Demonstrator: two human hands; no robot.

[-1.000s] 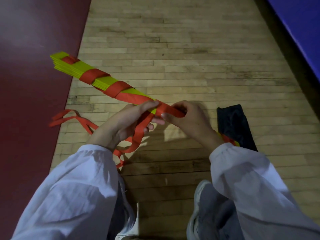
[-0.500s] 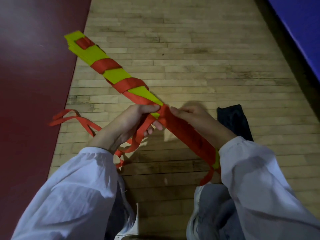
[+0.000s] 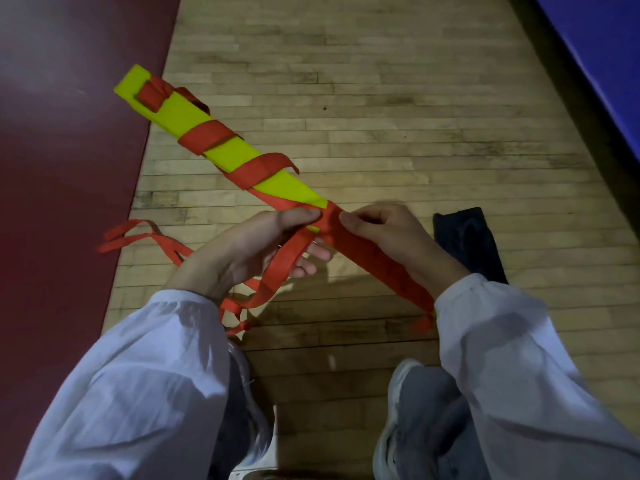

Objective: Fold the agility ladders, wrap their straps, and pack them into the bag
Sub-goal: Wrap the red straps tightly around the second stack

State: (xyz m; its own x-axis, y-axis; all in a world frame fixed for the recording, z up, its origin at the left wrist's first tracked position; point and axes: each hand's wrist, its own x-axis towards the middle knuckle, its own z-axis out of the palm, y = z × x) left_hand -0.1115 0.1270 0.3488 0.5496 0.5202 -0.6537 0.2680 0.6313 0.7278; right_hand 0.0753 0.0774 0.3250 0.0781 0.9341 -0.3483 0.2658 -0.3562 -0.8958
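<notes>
A folded agility ladder (image 3: 221, 140), a stack of yellow rungs, runs diagonally from upper left toward my lap above the wooden floor. Red strap (image 3: 374, 258) spirals around it, loosely at the far end and tightly over the near half. My left hand (image 3: 242, 247) pinches the bundle at mid-length with a loose run of strap passing over its fingers. My right hand (image 3: 391, 237) grips the wrapped part just beside it. Slack strap (image 3: 138, 233) trails on the floor to the left. A black bag (image 3: 467, 240) lies flat behind my right wrist.
A dark red mat (image 3: 62, 168) covers the floor on the left. A blue padded surface (image 3: 595, 57) edges the upper right. My knees and grey shoes (image 3: 408, 427) sit at the bottom of the view.
The bundle has rotated in my hands, its flat yellow face turning up. Its far end swung upward, then came back down toward the right. Both hands stay at mid-length.
</notes>
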